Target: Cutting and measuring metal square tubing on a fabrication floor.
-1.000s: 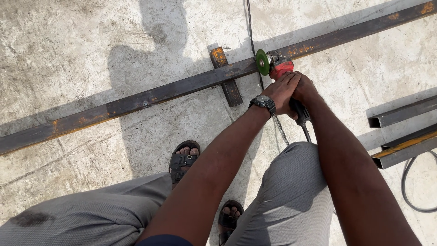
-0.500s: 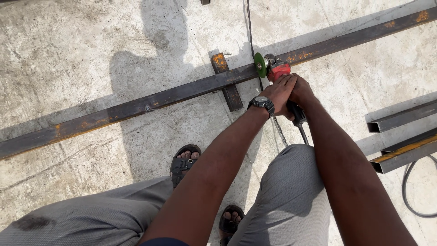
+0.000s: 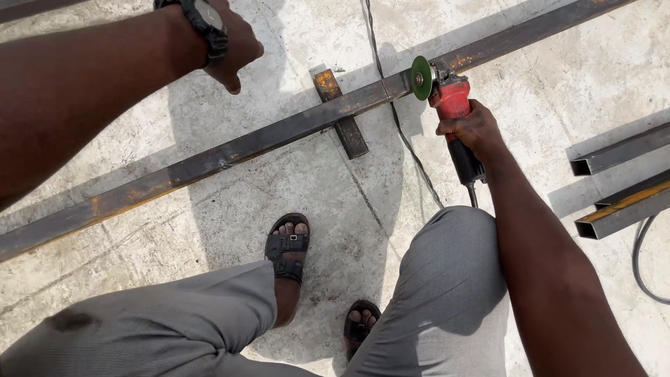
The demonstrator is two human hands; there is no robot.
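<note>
I am gripping the red angle grinder [image 3: 452, 105] in my right hand [image 3: 476, 129], fingers wrapped tight around its body, its green disc [image 3: 421, 77] standing on edge against the long rusty square steel tube [image 3: 230, 152] lying across the rough concrete floor [image 3: 105, 84]. My left hand [image 3: 227, 38] is hanging loose in the air above the tube, fingers curled, gripping nothing. Judging from this, one-handed control could let the disc grab and kick. The black cord [image 3: 405, 139] is trailing under the tube close to the disc and could get nicked. My sandalled toes [image 3: 287, 241] are sitting bare near any sparks. A short rusty bar [image 3: 340, 112] is propping the tube.
</note>
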